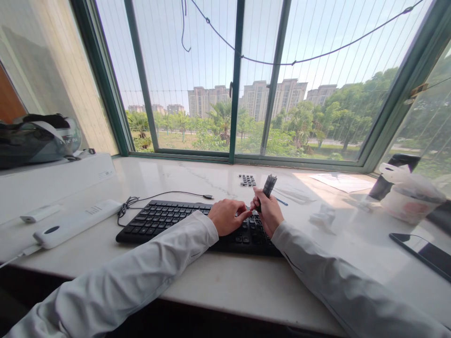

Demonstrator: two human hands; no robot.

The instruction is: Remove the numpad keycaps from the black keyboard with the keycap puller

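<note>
A black keyboard lies on the white marble sill, its cable looping off to the left. My left hand rests on the keyboard's right part, fingers curled and pointing right, touching the keys. My right hand is closed around a dark cylindrical tool held upright over the keyboard's right end. Behind it, a small group of loose black keycaps sits on the sill. A thin blue pen-like item lies just right of my right hand.
A white remote-like device and a small white stick lie at left, below a white box carrying a helmet. At right are a plastic-wrapped cup, a black phone, crumpled tissue and paper. Window behind.
</note>
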